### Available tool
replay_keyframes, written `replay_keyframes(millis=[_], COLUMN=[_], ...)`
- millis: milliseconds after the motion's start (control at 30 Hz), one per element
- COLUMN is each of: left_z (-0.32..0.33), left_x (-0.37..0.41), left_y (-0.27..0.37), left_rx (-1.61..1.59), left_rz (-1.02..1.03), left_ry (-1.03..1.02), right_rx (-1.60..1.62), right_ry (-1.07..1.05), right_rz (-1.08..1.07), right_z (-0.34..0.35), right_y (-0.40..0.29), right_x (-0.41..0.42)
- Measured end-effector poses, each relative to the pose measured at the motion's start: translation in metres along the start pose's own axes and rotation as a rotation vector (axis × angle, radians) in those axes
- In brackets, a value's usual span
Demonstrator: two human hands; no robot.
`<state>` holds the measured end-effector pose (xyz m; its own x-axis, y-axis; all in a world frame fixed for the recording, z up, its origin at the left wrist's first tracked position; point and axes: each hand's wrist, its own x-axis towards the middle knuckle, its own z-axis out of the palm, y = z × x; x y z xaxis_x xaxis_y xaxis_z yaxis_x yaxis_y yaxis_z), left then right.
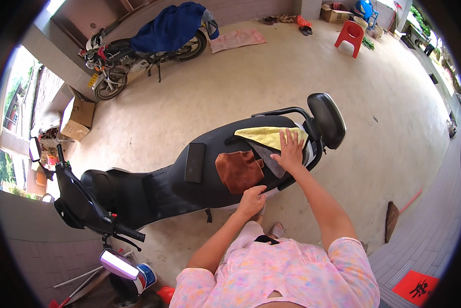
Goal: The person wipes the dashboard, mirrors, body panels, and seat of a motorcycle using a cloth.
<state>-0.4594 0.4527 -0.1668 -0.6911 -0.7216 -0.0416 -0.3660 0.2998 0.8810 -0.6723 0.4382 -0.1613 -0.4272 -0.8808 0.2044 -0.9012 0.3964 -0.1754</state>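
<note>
A black electric scooter's seat lies in front of me. My right hand presses flat, fingers spread, on a folded cloth with a yellow side and a grey side, near the rear backrest. By the seat's near edge is my left hand, fingers bent, just below a reddish-brown cloth; its palm side is hidden, and I cannot tell whether it grips anything. A dark, flat smartphone rests on the seat, left of the brown cloth.
The scooter's handlebar and mirror project at left. Beyond stand a motorcycle under a blue cover and a red plastic stool. A cardboard box sits at far left. A paint bucket is lower left, a broom at right.
</note>
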Motion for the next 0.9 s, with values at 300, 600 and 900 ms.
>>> replay_keyframes(millis=[300, 600, 900], left_z=[-0.037, -0.056, -0.082], left_x=[0.068, 0.123, 0.12], left_y=[-0.005, 0.069, 0.084], left_rx=[-0.674, -0.824, -0.95], left_rz=[-0.394, -0.232, -0.22], left_ry=[-0.014, -0.168, -0.187], right_rx=[0.743, 1.812, 1.917], right_ry=[-0.143, -0.419, -0.485], right_rz=[0.252, 0.734, 0.621], right_z=[-0.047, -0.118, -0.147], right_y=[0.015, 0.008, 0.102], right_x=[0.04, 0.008, -0.008])
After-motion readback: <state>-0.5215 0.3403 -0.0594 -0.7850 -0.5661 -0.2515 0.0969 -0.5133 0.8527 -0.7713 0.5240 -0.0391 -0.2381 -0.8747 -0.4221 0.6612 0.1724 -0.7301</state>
